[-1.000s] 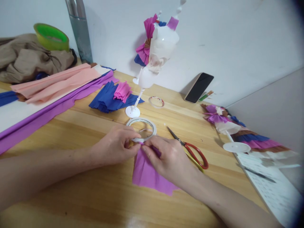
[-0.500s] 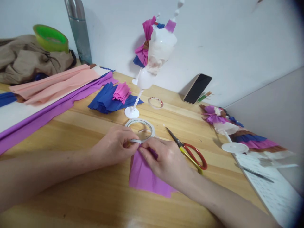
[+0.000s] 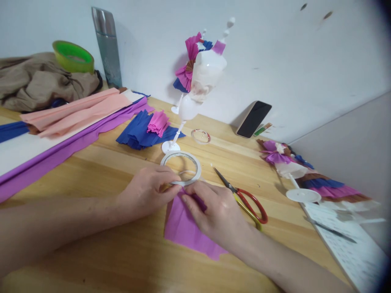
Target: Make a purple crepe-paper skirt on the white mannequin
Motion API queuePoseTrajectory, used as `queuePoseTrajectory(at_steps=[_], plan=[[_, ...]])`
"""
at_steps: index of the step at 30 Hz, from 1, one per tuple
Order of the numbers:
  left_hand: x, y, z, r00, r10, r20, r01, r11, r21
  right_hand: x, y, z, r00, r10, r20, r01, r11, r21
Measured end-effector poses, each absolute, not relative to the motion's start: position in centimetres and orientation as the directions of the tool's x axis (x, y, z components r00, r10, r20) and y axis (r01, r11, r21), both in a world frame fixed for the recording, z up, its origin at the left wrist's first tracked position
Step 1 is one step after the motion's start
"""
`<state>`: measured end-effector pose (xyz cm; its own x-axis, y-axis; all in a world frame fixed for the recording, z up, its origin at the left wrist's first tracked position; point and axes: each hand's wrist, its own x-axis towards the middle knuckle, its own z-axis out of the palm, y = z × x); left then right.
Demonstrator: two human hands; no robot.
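A purple crepe paper piece fans out below my fingers, gathered at its top edge. My right hand pinches this gathered top. Beside it, my left hand is closed at the paper's upper left corner, its fingertips nearly touching the right ones. A white tape roll lies flat just beyond both hands, touching or close to the left fingertips. Right of my right hand are scissors with one red and one yellow handle. Behind the roll stands a white plastic goblet figure with a purple band.
Blue crepe paper and a pink bundle lie left of the goblet. Long paper strips, a bottle and a green tape roll are further left. A phone leans on the wall; a decorated goblet figure lies right.
The view has shifted slightly, so the objects sit a little lower in the picture. Both hands keep their pinch at the paper's top.
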<state>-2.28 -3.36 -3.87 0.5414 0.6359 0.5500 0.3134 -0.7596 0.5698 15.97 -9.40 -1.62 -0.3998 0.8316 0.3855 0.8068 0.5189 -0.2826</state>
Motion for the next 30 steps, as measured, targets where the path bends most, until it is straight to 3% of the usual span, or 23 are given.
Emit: queuePoseTrajectory(at_steps=[5, 11, 17, 24, 30], plan=[[-2.7, -3.2, -3.9, 0.517, 0.671, 0.531, 0.395, -0.738, 0.547, 16.0, -9.4, -1.5, -0.448, 0.78, 0.437, 0.781, 0.579, -0.234], [-3.0, -2.9, -4.0, 0.487, 0.642, 0.593, 0.475, -0.764, 0.437, 16.2, -9.2, -1.0, -0.316, 0.872, 0.374, 0.751, 0.471, -0.463], [-3.1, -2.9, -3.8, 0.51, 0.602, 0.615, 0.493, -0.79, 0.365, 16.5, -8.7, -0.3, -0.262, 0.919, 0.296, 0.733, 0.388, -0.558], [-2.9, -2.9, -3.9, 0.565, 0.576, 0.591, 0.41, -0.817, 0.404, 17.2, -8.4, 0.3, -0.234, 0.961, 0.148, 0.611, 0.264, -0.746], [-2.6, -3.2, -3.8, 0.562, 0.608, 0.561, 0.341, -0.788, 0.513, 16.8, -8.7, 0.1, -0.218, 0.948, 0.233, 0.594, 0.318, -0.739]])
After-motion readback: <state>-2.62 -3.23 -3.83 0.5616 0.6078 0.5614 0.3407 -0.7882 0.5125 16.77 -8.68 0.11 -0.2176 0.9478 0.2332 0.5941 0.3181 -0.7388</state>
